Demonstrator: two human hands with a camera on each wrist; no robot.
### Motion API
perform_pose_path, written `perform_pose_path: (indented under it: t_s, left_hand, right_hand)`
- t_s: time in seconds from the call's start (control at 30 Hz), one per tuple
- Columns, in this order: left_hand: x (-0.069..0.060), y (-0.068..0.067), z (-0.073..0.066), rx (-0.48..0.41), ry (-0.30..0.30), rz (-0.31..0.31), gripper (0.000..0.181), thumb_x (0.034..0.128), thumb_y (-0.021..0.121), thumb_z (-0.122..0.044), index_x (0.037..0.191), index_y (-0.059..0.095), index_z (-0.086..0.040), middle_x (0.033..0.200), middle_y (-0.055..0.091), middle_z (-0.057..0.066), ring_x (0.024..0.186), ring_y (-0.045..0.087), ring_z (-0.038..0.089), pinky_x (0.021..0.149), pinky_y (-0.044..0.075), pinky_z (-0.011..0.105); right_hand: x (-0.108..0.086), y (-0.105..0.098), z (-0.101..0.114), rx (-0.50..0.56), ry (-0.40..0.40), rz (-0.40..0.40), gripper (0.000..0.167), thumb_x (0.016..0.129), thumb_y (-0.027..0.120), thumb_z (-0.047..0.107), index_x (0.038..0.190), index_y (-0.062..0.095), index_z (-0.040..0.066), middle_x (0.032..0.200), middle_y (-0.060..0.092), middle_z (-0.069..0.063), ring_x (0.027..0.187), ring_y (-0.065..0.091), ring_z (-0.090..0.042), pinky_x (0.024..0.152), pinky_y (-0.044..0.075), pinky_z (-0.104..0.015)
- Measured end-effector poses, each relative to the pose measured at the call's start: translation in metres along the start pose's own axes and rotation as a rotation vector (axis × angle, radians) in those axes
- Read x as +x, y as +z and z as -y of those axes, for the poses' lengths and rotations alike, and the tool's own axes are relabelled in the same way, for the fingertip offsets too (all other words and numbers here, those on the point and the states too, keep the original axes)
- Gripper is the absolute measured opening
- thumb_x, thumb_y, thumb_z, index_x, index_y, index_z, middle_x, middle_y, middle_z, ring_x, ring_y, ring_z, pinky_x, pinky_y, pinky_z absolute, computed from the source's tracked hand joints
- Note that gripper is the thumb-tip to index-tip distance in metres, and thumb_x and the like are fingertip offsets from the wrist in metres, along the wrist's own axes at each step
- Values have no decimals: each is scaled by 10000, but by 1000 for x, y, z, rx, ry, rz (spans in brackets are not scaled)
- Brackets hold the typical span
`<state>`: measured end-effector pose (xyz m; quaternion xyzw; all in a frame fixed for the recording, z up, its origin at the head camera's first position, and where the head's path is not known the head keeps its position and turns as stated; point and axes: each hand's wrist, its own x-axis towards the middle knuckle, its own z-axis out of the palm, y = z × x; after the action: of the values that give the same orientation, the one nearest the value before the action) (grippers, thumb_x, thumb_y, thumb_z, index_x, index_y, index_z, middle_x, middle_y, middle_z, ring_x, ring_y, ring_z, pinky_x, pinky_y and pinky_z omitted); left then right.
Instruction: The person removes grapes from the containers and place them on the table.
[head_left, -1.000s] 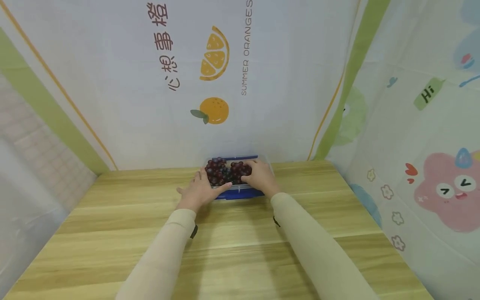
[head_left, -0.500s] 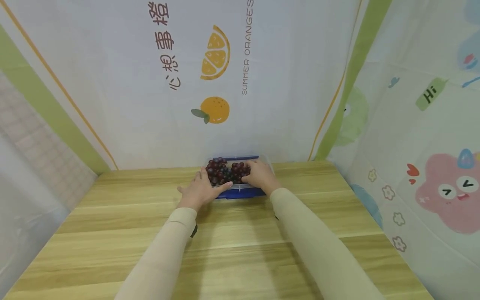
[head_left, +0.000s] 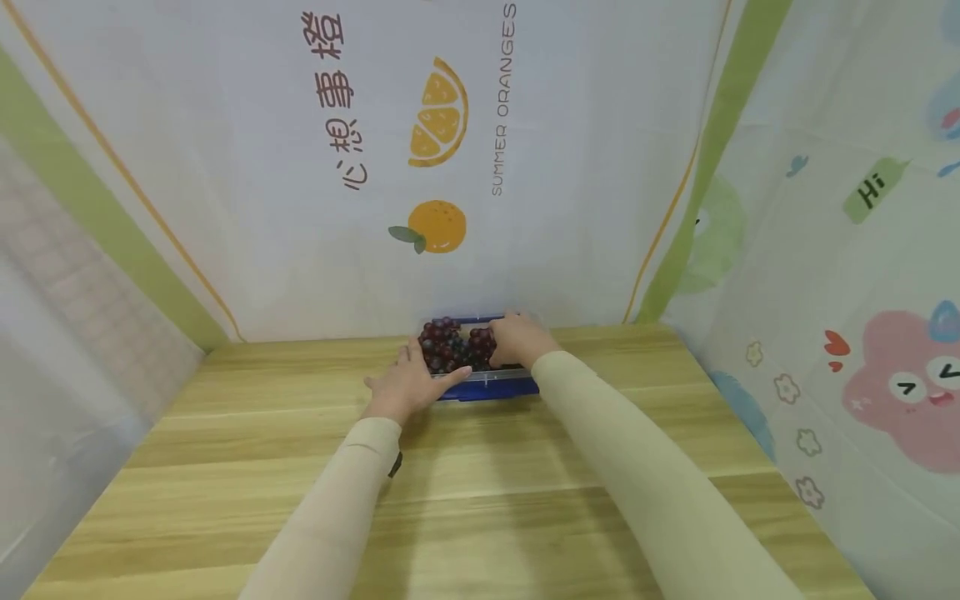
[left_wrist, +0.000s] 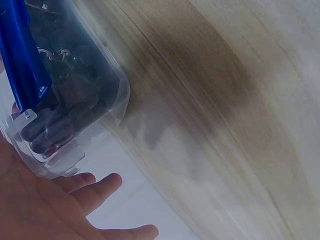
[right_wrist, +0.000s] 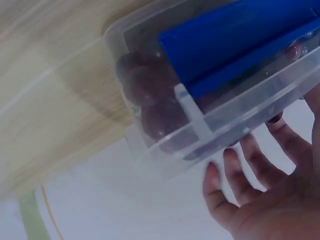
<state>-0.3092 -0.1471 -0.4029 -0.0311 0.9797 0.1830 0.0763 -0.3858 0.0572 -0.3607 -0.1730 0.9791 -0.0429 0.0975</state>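
Note:
A clear plastic food container [head_left: 486, 377] with blue clip flaps [right_wrist: 240, 45] stands at the far edge of the table, filled with dark red grapes [head_left: 442, 343]. My left hand [head_left: 405, 385] rests at its left end, fingers spread and fairly straight, thumb lying along the front rim. The left wrist view shows those fingers [left_wrist: 97, 195] reaching past the container's corner. Over the right part, my right hand [head_left: 522, 340] holds a bunch of grapes [head_left: 481, 343] between thumb and curved fingers. Its fingertips [right_wrist: 212, 172] dip toward the rim, one touching a grape; the palm hides the rest.
The wooden table [head_left: 480, 500] stretches in front of the container. Right behind it hangs a white printed cloth [head_left: 360, 275], and another patterned cloth [head_left: 810, 333] borders the right side.
The right hand has sunk slightly deeper over the grapes, with its forearm turned a little. The left hand keeps its place at the container. The head view has shifted slightly.

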Motion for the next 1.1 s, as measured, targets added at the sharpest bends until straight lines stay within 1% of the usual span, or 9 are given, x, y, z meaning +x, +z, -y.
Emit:
perform_pose_path:
  t_s: [0.07, 0.2, 0.3, 0.47, 0.53, 0.67, 0.77, 0.9, 1.1]
  left_hand:
    - [-3, 0, -1, -8, -6, -2, 1364, 848, 380, -993, 1708, -43, -22, 1779, 89, 268, 1540, 363, 565, 1145, 127, 914]
    - [-7, 2, -4, -21, -10, -7, 1370, 842, 388, -996, 1709, -54, -32, 1783, 87, 259, 1556, 343, 552, 1151, 118, 910]
    - [-10, 3, -5, -26, -14, -15, 1368, 839, 392, -998, 1712, -58, -46, 1787, 87, 245, 1572, 329, 532, 1162, 117, 902]
    - [-16, 5, -6, -32, -17, -29, 1358, 845, 402, -990, 1713, -53, -50, 1789, 91, 238, 1585, 316, 515, 1166, 123, 898]
    - [-17, 7, -6, -31, -19, -35, 1363, 841, 400, -994, 1714, -43, -45, 1787, 99, 242, 1581, 325, 515, 1163, 132, 899]
    - [-16, 10, -5, -27, -20, -37, 1377, 827, 385, -1009, 1715, -31, -42, 1786, 107, 244, 1559, 359, 529, 1158, 140, 902]
    - [-15, 10, -4, -29, -14, -34, 1375, 830, 385, -1007, 1714, -33, -40, 1785, 103, 246, 1540, 382, 544, 1152, 140, 906]
    - [-13, 9, -3, -28, -11, -31, 1373, 830, 385, -1007, 1715, -34, -44, 1786, 101, 242, 1530, 396, 547, 1151, 143, 906]
    - [-8, 9, -1, -38, -9, -26, 1394, 810, 380, -1025, 1715, -50, -56, 1789, 92, 237, 1542, 384, 536, 1150, 134, 909]
  right_hand:
    - [-2, -1, 1, -23, -13, 9, 690, 945, 816, 345, 1542, 562, 112, 1549, 588, -147, 1407, 584, -369, 1195, 480, -531]
    - [-4, 0, 0, 8, -33, 21, 742, 955, 799, 336, 1577, 496, 70, 1510, 633, -140, 1320, 663, -333, 1098, 565, -511]
    - [-5, 0, -2, -7, -58, -11, 679, 955, 788, 346, 1533, 550, 81, 1437, 687, -111, 1259, 694, -308, 1072, 579, -498]
    - [-8, 1, -4, -68, -108, -70, 520, 945, 778, 289, 1410, 648, 94, 1224, 759, -67, 1045, 731, -248, 950, 619, -450]
    - [-11, 1, -3, -95, -119, -66, 491, 944, 770, 265, 1391, 659, 94, 1192, 760, -67, 990, 727, -235, 910, 621, -440]
    - [-14, 0, 0, -124, -121, -50, 455, 949, 759, 243, 1375, 670, 113, 1188, 755, -54, 964, 717, -213, 862, 617, -419]
    - [-12, -2, 1, -84, -122, -59, 348, 939, 770, 208, 1265, 696, 108, 1121, 744, -49, 933, 690, -206, 810, 604, -400]
    - [-8, -6, 3, -15, -120, -82, 231, 931, 783, 161, 1125, 682, 87, 1081, 712, -72, 920, 653, -225, 799, 588, -407]
    - [-7, -15, 4, 56, -144, -78, 200, 949, 762, 96, 1110, 649, 59, 1072, 683, -107, 893, 618, -233, 787, 546, -389]
